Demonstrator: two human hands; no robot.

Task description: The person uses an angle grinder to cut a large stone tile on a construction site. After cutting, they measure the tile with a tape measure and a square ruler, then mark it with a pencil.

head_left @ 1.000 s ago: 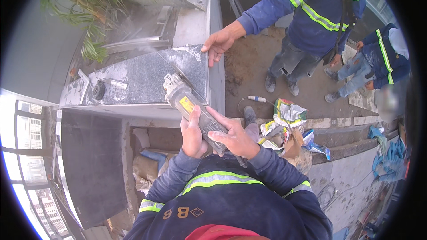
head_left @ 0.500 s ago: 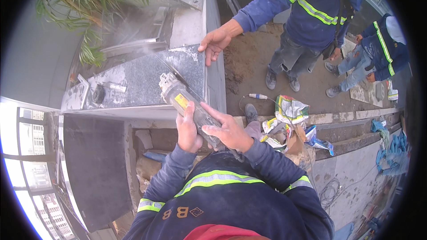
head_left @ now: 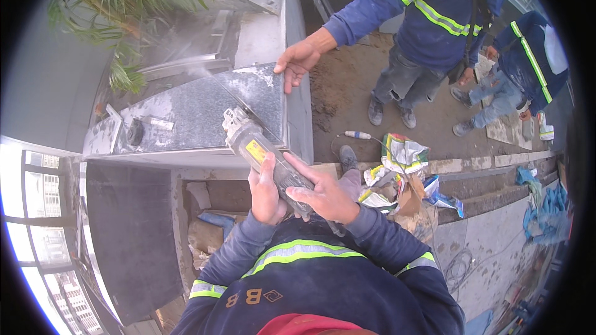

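Gripping the grey body of an angle grinder (head_left: 252,142) from its left side, the left hand (head_left: 266,193) is closed around it near the centre of the frame, its thumb laid up along the casing just below a yellow label (head_left: 255,149). The right hand (head_left: 326,192) clasps the same tool from the other side, forefinger stretched along the casing and thumb crossing over the rear part. The grinder slants from the centre toward the upper left, its head above the near edge of a dark, speckled slab (head_left: 205,107) dusted with pale powder. The disc (head_left: 253,113) shows nearly edge-on beside the head, in line with a thin straight mark on the slab; whether it touches the stone cannot be told. Pale dust hangs around the mark's far end. At the slab's upper right corner, a co-worker's hand (head_left: 298,63) rests with bent fingers against the edge. Toward the left of the frame, a dark rounded object (head_left: 135,132) lies on the slab beside an angled metal strip (head_left: 115,128). Palm fronds (head_left: 127,3) fill the upper left, and crumpled bags (head_left: 403,155) lie on the ground right of centre.
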